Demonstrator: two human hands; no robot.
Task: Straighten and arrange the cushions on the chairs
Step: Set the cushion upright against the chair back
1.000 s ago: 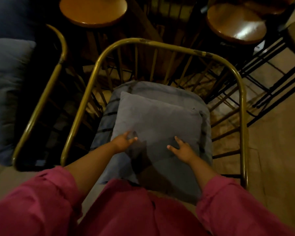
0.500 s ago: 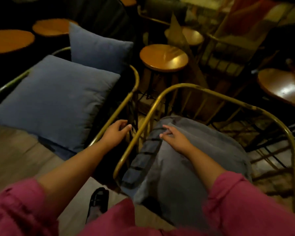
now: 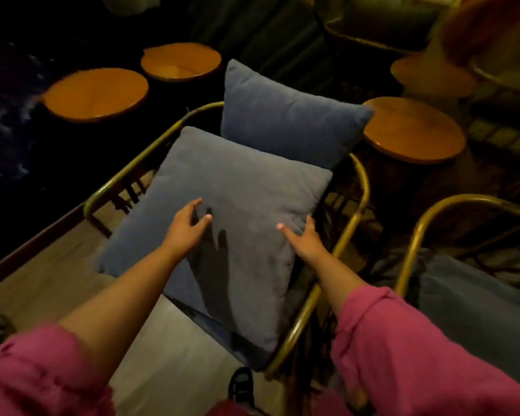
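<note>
A large blue-grey cushion (image 3: 237,211) lies flat and skewed on the seat of a brass-framed chair (image 3: 357,217), its near-left corner hanging past the frame. A second blue cushion (image 3: 288,118) stands upright against the chair's back. My left hand (image 3: 188,226) hovers just over the middle of the flat cushion with fingers spread, casting a shadow on it. My right hand (image 3: 302,238) touches the cushion's right edge with fingers apart. Neither hand grips anything. At the right, another brass chair (image 3: 415,232) holds a grey cushion (image 3: 475,301).
Round wooden tables (image 3: 96,94) (image 3: 180,60) (image 3: 412,129) stand behind and beside the chair. More chairs and a table sit in the dark at top right. My shoe (image 3: 240,385) is on the wooden floor near the chair's front.
My view and both hands have shifted left, from the right chair's grey cushion to the left chair. Both hands are now at the flat blue cushion.
</note>
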